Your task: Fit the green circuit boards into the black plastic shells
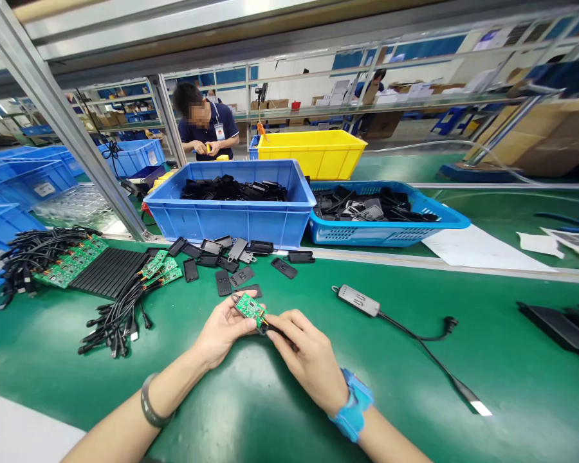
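Note:
Between my hands, just above the green tabletop, is a green circuit board lying in a black plastic case half whose hanging loop shows at the far end. My left hand grips the case by its edges. The fingers of my right hand pinch the black cable where it leaves the board's near end. Loose black case parts lie just beyond my hands. A closed grey-black case with a cable and a USB plug rests to the right.
Cabled circuit boards and a black ribbed rack of boards lie at left. A blue bin and a blue basket of black parts stand behind, near a yellow bin. A co-worker stands across the bench.

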`<state>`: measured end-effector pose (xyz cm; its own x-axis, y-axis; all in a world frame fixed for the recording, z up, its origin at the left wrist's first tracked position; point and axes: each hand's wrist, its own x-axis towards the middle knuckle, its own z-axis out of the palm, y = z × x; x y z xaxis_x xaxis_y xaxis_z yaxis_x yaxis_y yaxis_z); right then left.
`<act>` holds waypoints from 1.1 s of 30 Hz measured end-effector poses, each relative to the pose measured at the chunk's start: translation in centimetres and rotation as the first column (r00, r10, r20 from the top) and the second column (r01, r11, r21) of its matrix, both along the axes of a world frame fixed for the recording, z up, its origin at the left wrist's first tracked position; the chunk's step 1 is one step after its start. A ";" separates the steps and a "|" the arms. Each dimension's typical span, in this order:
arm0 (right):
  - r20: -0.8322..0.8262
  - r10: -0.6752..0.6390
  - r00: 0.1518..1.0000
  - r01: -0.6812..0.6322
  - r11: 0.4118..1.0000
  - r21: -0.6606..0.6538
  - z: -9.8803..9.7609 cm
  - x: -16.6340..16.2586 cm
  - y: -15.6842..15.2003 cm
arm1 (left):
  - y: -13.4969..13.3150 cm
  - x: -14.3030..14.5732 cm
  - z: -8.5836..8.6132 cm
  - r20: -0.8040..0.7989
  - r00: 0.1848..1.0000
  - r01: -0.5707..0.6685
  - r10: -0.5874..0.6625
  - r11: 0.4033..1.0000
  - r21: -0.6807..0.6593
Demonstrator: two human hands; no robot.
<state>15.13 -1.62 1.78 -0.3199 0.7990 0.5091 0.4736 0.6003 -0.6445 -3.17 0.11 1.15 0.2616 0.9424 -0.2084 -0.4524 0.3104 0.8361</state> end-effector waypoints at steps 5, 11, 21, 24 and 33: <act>0.011 0.034 0.999 -0.034 0.999 0.013 -0.2 -0.1 0.0 | -0.1 0.0 0.3 0.030 1.000 0.007 -0.007 1.000 0.013; 0.069 0.076 0.995 -0.067 0.989 -0.130 -0.3 -0.2 -0.1 | -0.2 0.6 0.5 0.017 0.999 -0.045 0.046 0.999 -0.019; 0.032 -0.020 0.999 0.030 0.926 -0.376 -0.2 -0.6 0.3 | -0.2 1.0 -0.6 -0.152 0.973 -0.162 0.172 0.984 0.074; 0.065 0.040 0.997 -0.006 0.892 -0.451 -0.3 -0.7 0.6 | -0.4 1.2 -0.4 -0.188 0.967 -0.150 0.170 0.982 0.116; -0.237 0.008 0.971 -0.176 0.691 -0.701 -1.8 -1.5 0.9 | -0.7 1.3 -0.6 -0.194 0.972 -0.112 0.131 0.988 0.103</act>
<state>13.62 -0.72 -0.04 -0.3710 0.9178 -0.1414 0.2520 -0.0471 -0.9666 -1.90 -0.59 0.52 0.1056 0.9819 -0.1574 -0.3032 0.1826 0.9353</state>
